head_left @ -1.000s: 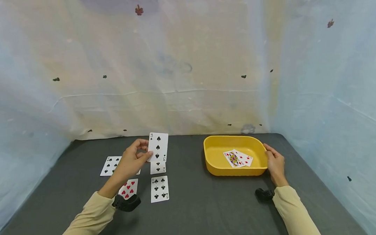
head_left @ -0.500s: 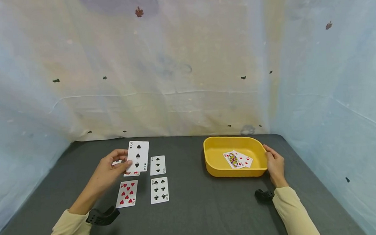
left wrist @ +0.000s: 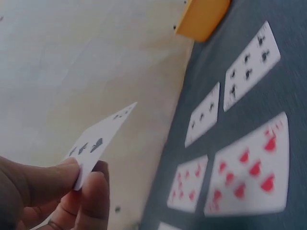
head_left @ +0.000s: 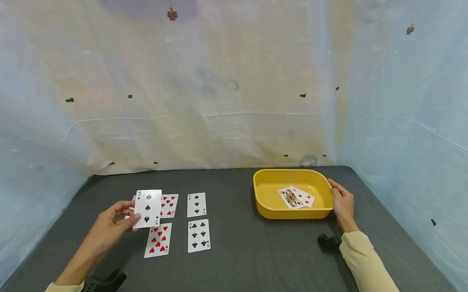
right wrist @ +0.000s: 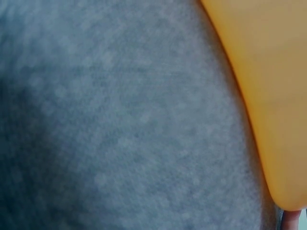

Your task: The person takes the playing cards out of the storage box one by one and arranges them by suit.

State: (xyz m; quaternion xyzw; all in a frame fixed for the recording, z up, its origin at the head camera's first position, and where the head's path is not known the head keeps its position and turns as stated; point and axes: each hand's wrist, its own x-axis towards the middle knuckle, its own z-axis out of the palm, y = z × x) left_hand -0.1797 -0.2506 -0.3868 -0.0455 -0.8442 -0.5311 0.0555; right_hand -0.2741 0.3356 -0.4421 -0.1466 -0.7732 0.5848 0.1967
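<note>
My left hand (head_left: 108, 227) pinches a three of spades playing card (head_left: 148, 209) by its left edge, face towards the head camera. In the left wrist view, thumb and fingers grip one end of the card (left wrist: 98, 143), which is raised above the table. Behind it, another white card shows only as a sliver; its face is hidden. At the right, my right hand (head_left: 343, 204) grips the right rim of a yellow plastic tray (head_left: 293, 214). Inside lie two overlapping diamond cards (head_left: 291, 197), one a face card. The right wrist view shows mostly the tray's side (right wrist: 273, 105) and cloth.
Face up on the dark tablecloth (head_left: 247, 263) lie a red hearts card (head_left: 169, 206), an eight of hearts (head_left: 158, 240), a three of clubs (head_left: 196, 204) and a six of clubs (head_left: 198, 236). A pale fabric sheet (head_left: 215, 77) hangs along the back and sides.
My left hand has carried the three of spades left and lower, from in front of the three of clubs to over the leftmost cards. The right hand and tray have stayed put.
</note>
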